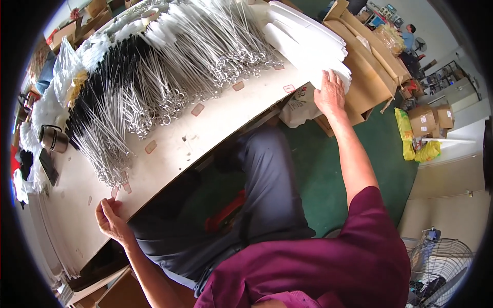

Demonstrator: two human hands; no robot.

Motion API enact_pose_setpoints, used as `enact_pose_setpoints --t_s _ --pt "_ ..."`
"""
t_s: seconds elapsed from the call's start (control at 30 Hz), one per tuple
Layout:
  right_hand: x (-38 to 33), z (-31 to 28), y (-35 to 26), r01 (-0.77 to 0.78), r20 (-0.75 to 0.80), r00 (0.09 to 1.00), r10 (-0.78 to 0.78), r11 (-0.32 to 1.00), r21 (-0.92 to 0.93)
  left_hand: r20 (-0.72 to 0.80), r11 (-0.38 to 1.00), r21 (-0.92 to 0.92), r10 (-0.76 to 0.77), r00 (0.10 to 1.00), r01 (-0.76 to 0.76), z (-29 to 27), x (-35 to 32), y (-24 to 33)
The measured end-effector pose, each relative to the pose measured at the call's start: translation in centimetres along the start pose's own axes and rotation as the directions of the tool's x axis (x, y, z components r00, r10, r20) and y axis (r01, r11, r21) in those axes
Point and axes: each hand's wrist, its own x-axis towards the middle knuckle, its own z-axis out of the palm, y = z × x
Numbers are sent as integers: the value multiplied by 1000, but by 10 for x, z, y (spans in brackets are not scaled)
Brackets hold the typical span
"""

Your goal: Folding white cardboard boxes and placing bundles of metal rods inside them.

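Note:
My right hand (332, 95) lies with fingers stretched out on the near end of a stack of white sheets or flat bags (303, 38) at the table's right end. By the table's near edge on the left, my left hand (112, 222) has its fingers curled together; whatever they may hold is too small to make out. Just beyond it lie the looped ends of thin wire brushes (105, 149). Long rows of these brushes, some with black bristles (110, 69) and others with white ones (185, 25), cover the far side of the table, wire loops toward me.
The pale table (169, 149) carries small red-outlined marks. A steel flask (53, 138) and a dark phone-like slab (49, 167) stand at its left. Open cardboard boxes (370, 66) adjoin the right end. A wire-caged fan (441, 272) is at lower right; another person (407, 38) is far off.

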Motion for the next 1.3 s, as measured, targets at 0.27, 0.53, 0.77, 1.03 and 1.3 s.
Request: enact_pose_setpoints --t_s 0.27,0.53,0.77,1.03,1.3 --pt "10 7 7 26 -133 991 -24 999 19 58 1000 17 -15 998 14 -4 -4 1" --pt "18 -22 18 -1 -389 913 125 953 302 40 975 179 125 991 -130 -5 -19 30" --pt "-45 -109 -104 437 -314 899 -306 585 683 535 580 297 557 635 -759 44 -77 116" --pt "-108 -143 -200 644 -307 558 -771 168 747 883 418 152 350 313 -896 116 -89 130" --pt "-119 -124 -216 693 -373 489 -788 91 715 937 550 145 191 293 -822 117 -90 110"
